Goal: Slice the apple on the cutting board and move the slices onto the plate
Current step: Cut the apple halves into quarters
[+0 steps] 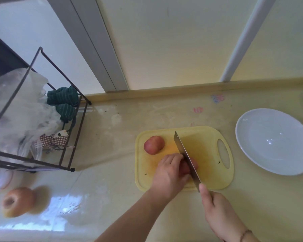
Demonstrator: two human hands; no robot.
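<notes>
Low in the frame's centre, on the rounded yellow plastic cutting board (208, 147), left hand (170, 173) fingers curl over a red apple piece (191, 165) while right hand (217, 212) fingers clamp the flat steel knife (185, 155) upon it; another apple half (154, 144) lies upper left, a glossy white plate (273, 142) right.

I see bare bench (234, 203) between cutting board (210, 173) and plate (252, 154); a wire rack (73, 137) blocks the left.

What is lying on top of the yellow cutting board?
On the cutting board lies one apple piece. A second piece sits under the left hand, mostly covered. The knife, held by the right hand, cuts into it.
</notes>
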